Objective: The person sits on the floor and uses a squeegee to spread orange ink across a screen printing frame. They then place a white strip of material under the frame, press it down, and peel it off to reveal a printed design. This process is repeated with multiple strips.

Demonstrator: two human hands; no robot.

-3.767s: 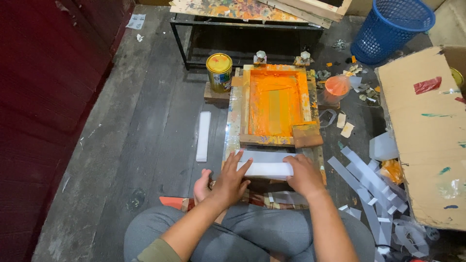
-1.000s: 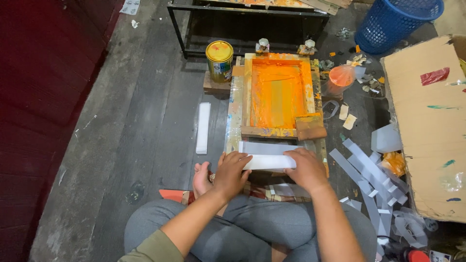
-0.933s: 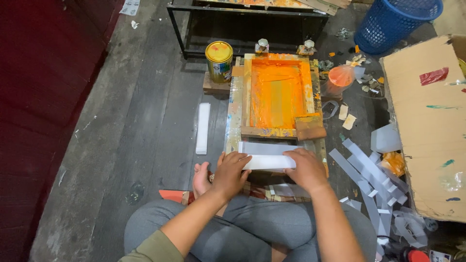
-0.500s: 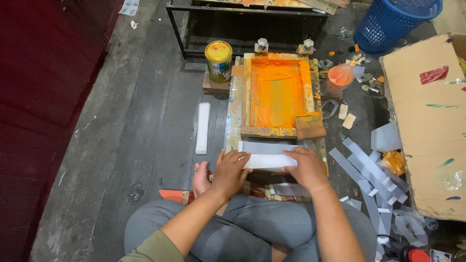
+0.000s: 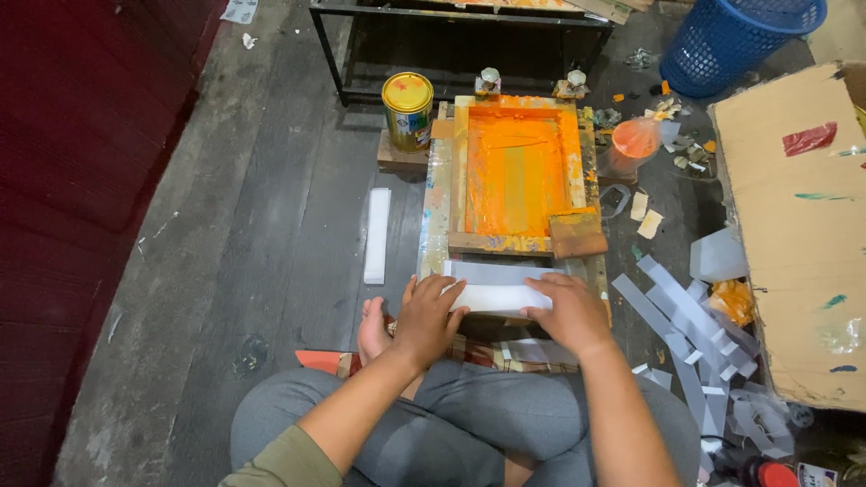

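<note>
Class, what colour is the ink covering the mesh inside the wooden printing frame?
Bright orange ink fills the wooden printing frame, clearest in the head view.

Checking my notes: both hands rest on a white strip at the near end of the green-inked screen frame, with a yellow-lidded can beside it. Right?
Not quite: the head view shows the screen frame inked orange, not green. The left hand and right hand do rest on the white strip, and the yellow-lidded can stands beside the frame.

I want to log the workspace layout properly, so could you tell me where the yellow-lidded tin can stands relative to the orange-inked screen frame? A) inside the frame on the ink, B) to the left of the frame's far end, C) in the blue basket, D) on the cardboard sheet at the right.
B: the tin can stands on the floor just outside the far left corner of the screen frame, away from the cardboard sheet and blue basket.
</note>
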